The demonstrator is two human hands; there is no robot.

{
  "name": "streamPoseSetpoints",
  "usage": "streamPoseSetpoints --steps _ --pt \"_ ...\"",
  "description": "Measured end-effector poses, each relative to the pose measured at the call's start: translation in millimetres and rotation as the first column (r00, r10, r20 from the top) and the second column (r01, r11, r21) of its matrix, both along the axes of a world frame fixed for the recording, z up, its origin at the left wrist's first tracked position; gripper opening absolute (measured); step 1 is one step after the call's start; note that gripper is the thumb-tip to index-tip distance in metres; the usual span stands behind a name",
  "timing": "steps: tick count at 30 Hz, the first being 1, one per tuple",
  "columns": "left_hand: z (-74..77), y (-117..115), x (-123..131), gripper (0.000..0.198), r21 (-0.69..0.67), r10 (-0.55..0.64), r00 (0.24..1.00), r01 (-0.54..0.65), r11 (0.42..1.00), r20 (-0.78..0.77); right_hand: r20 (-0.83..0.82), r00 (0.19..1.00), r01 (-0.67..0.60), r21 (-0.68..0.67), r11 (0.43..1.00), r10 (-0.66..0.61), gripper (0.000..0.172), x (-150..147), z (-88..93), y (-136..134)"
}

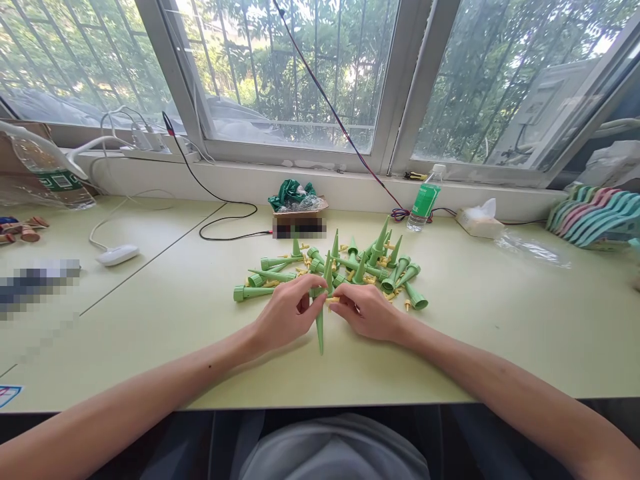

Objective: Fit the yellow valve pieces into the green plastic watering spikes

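My left hand (290,310) is closed on a green plastic spike (320,332), whose narrow tip points down toward the table's front edge. Close beside it, the fingertips of my right hand (367,312) pinch a small yellow piece (332,300) against the spike's upper part. Whether the two parts are joined is hidden by the fingers. Behind both hands lies a loose pile of several green spikes (417,295) with ribbed caps, some upright and some on their sides. Small yellow pieces (407,305) are scattered among them.
On the pale green table (165,353), a small box with green plastic (295,195) stands behind the pile. A water bottle (423,203) and a tissue box (480,222) are at the back right, near pastel hangers (595,217). A white device (119,255) and cables lie left.
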State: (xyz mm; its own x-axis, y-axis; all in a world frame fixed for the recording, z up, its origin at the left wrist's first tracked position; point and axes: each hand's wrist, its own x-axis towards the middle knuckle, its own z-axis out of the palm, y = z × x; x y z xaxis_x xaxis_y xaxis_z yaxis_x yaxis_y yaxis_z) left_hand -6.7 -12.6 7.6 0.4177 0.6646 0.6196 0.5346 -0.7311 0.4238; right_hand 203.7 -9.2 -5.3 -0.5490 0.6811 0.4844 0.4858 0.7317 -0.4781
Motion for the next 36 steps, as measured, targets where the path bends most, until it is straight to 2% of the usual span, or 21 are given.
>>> streamPoseSetpoints --steps 3,19,24,30,36 --pt "0.9 -0.5 0.1 0.006 0.001 -0.002 1.0 0.002 1.0 0.004 0.004 1.0 -0.005 0.016 1.0 0.005 0.02 0.2 -1.5 0.5" --pt "0.8 -1.1 -0.4 0.006 -0.021 -0.023 1.0 0.024 0.999 0.01 0.076 0.996 -0.056 0.081 0.995 0.05 0.039 1.5 -4.6 4.6" --pt "0.7 -1.3 -0.3 0.005 -0.017 -0.004 1.0 0.004 1.0 0.007 0.068 0.998 -0.009 0.064 0.998 0.004 0.034 0.8 -3.8 3.3" --pt "-1.2 -0.6 -0.3 0.005 -0.017 0.005 1.0 -0.005 1.0 0.004 -0.011 1.0 -0.023 0.028 0.999 0.023 0.012 -0.6 -0.6 -0.9" --pt "-1.4 -0.4 -0.4 0.004 -0.005 0.018 1.0 -0.018 1.0 -0.002 0.013 1.0 -0.026 0.077 0.997 0.025 0.013 -0.3 -4.4 1.1"
